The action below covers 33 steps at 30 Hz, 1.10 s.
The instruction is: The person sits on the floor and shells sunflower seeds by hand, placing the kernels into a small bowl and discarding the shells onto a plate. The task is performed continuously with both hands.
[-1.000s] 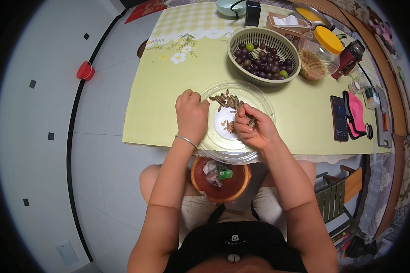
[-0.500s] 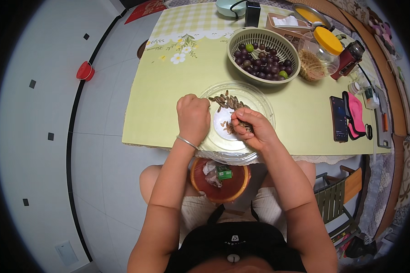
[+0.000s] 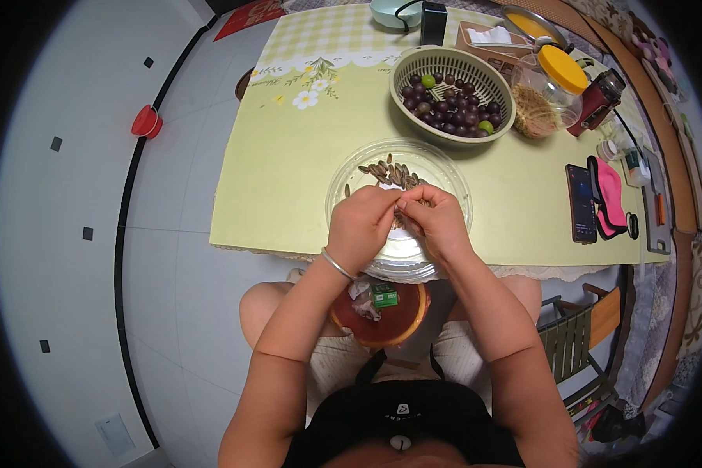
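Both my hands come together over a clear round plastic tray (image 3: 456,175) at the table's front edge. My left hand (image 3: 362,224), with a silver bangle at the wrist, is closed in a pinch, its fingertips meeting those of my right hand (image 3: 438,220). The right thumb and forefinger are pressed together too. Whatever lies between the fingertips is too small and too hidden to make out. Behind the hands, dark striped sunflower seeds (image 3: 395,172) are heaped on the tray. Small brown bits show partly below the fingers, and a single seed lies left of the heap.
A colander (image 3: 507,93) of dark grapes stands beyond the tray, beside a yellow-lidded jar (image 3: 563,70) and a dark red flask (image 3: 598,101). A phone (image 3: 579,203) and a pink-and-black pouch (image 3: 609,196) lie right. Below the table edge, a red bin (image 3: 382,331) sits between my knees.
My left hand has moved right and slightly down from the tray's left rim to meet my right hand. The right hand has turned slightly, its fingertips now against the left's.
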Available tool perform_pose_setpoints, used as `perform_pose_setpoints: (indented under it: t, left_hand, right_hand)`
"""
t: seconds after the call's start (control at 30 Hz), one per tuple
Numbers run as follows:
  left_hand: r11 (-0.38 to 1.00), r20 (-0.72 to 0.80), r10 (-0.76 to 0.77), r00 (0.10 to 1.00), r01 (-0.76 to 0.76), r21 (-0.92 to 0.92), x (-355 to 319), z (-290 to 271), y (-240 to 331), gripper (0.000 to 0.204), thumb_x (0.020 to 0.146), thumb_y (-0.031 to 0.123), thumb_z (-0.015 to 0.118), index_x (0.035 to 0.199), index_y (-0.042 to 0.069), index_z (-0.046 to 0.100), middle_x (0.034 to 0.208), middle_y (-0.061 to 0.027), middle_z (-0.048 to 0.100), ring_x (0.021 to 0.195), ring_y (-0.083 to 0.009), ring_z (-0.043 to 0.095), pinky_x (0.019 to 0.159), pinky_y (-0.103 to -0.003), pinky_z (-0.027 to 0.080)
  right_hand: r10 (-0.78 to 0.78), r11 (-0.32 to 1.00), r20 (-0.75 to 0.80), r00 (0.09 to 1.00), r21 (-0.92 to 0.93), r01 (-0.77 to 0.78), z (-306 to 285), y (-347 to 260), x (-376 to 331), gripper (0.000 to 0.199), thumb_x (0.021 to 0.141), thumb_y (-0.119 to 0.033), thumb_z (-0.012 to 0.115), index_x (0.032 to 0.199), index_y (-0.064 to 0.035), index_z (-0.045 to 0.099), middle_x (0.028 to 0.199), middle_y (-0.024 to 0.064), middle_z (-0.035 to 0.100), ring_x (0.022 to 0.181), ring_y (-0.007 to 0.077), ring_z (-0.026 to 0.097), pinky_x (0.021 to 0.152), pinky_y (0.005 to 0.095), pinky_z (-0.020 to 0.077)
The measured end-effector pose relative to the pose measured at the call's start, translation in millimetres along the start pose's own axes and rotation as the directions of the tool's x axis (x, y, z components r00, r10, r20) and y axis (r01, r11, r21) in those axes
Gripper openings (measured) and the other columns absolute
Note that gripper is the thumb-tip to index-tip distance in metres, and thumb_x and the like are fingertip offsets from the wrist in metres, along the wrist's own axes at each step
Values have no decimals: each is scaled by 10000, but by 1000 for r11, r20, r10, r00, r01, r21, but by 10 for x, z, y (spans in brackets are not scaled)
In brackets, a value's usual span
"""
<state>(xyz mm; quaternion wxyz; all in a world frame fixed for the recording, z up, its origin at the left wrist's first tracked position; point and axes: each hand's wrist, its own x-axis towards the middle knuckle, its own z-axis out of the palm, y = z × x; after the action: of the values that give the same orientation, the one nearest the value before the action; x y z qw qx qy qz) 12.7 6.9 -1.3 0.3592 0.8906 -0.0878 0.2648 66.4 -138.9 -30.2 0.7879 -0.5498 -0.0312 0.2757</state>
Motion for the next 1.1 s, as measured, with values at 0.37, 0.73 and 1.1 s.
perform_pose_setpoints:
  t: [0.37,0.73,1.1]
  left_hand:
    - [988,14,42,999,-44,146,-143,73,75,191,753,20,701,943,24,706,725,-114,644,608,-258,628,538,-335,506]
    - [513,331,-473,817,560,-650,-79,-34,-6,193,799,-61,666,991,-44,665,795,-126,687,660,-174,675,622,-263,558]
    - [155,494,-519,698,645,-748,-38,3,-113,168,818,-73,645,986,-69,637,849,-141,687,695,-184,683,647,-255,566]
  right_hand:
    - [-95,970,-73,993,-232,76,61,-27,-57,24,785,-22,642,794,-1,634,766,15,616,697,73,551,638,212,452]
    - [155,975,82,984,149,-166,-24,-163,-34,49,834,11,622,812,-13,585,656,23,550,450,44,404,388,184,266]
    - [31,996,4,999,-80,-31,-10,-153,-48,48,844,-29,657,836,-17,611,666,0,563,499,33,441,428,171,296]
